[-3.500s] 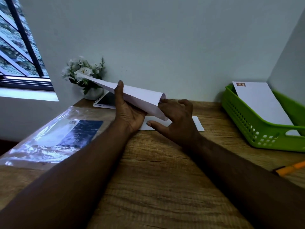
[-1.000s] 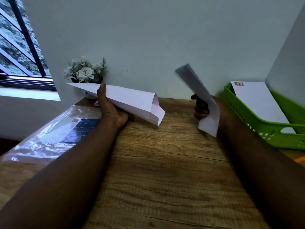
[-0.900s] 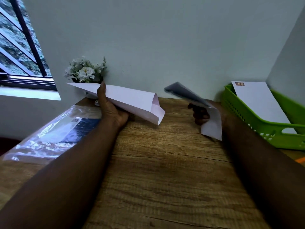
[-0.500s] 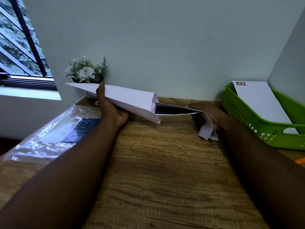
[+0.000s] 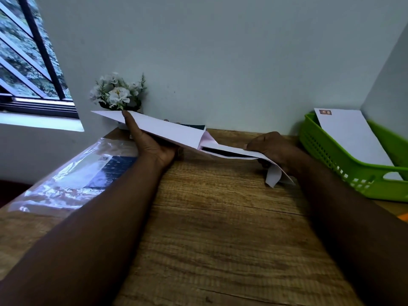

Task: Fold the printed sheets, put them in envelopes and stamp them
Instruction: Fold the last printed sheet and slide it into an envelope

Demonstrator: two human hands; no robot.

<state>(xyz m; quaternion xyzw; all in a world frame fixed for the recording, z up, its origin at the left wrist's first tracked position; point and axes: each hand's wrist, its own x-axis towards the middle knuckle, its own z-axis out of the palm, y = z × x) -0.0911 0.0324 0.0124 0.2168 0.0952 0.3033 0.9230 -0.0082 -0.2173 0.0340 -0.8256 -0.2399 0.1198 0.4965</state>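
My left hand (image 5: 152, 144) grips a long white envelope (image 5: 163, 129) from below and holds it above the wooden desk, its open end pointing right. My right hand (image 5: 273, 151) holds a folded printed sheet (image 5: 234, 151) whose left end sits inside the envelope's mouth. The sheet's right end hangs down past my fingers towards the desk. A stamped white envelope (image 5: 351, 133) leans in the green basket (image 5: 344, 164) at the right.
A clear plastic packet (image 5: 75, 173) with dark printed paper lies on the desk (image 5: 220, 228) at the left. A pot of white flowers (image 5: 117, 93) and a notebook (image 5: 194, 127) stand at the wall behind the envelope. An orange object (image 5: 403, 216) shows at the right edge.
My right hand lifted the folded sheet off the desk, swung it level and brought its end into the envelope's open mouth. My left hand has kept the envelope nearly still.
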